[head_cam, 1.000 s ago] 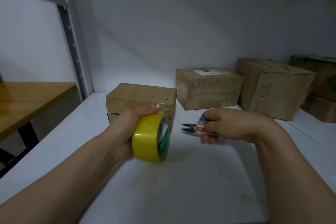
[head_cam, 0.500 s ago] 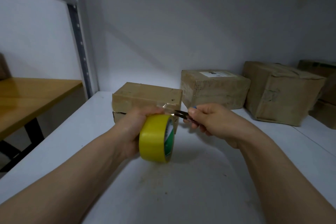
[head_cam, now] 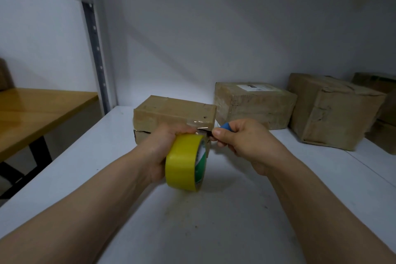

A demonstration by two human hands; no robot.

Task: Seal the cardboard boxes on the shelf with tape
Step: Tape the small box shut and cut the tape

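While the left hand [head_cam: 162,148] wraps around the yellow tape roll [head_cam: 184,163], smooth and glossy with a green-and-white printed core, the right hand [head_cam: 242,143] pinches a small cutter [head_cam: 226,126] by its blue handle, right at the roll's upper edge. The blades are mostly hidden between the 2 hands, with only a dark sliver showing. Just behind sits the nearest cardboard box [head_cam: 171,113], flat, brown and scuffed, a dark gap along its front. A shiny clear tape strip [head_cam: 197,123] crinkles over its front right corner; whether it runs to the roll is hard to tell. Further right on the speckled white shelf [head_cam: 214,221] stand a labelled box [head_cam: 255,103] and a taller dented box [head_cam: 334,111]; others are cut off at the edge. To the left, a glossy wooden table [head_cam: 32,113] lies beyond a perforated metal upright [head_cam: 94,38].
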